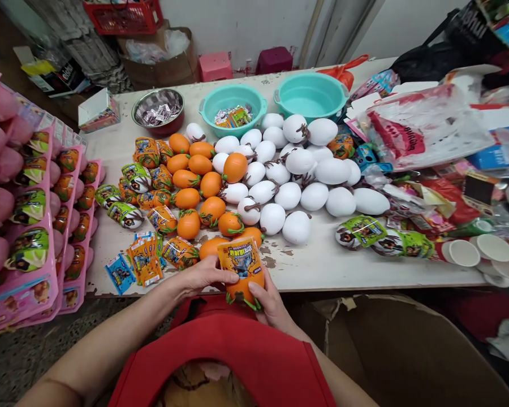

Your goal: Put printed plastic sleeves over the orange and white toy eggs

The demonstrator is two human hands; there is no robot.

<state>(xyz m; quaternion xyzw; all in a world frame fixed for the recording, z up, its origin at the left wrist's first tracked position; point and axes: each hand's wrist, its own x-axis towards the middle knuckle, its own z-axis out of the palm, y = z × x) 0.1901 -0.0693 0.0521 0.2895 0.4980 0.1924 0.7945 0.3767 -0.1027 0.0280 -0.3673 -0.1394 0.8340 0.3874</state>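
At the table's front edge, my right hand [275, 302] is closed around an orange plastic egg [242, 289] with green vine-like trim. My left hand [206, 276] pinches an orange printed packet [240, 257] that lies against the egg's upper side, thumb across its lower left. The fingers behind the egg are hidden. Just beyond my hands lie several loose orange eggs [188, 224], and white eggs [296, 227] with brown trim spread to the right. To the left sit eggs in printed wrappers [125, 215] and a small pile of flat packets [143, 260].
Pink trays of wrapped eggs [53, 271] stand at the left. Behind the eggs are a metal bowl [169, 129] of small sachets and two teal basins [233, 131]. Plastic bags [432, 127] and paper cups [461, 252] crowd the right. A cardboard box [390, 339] stands below the table.
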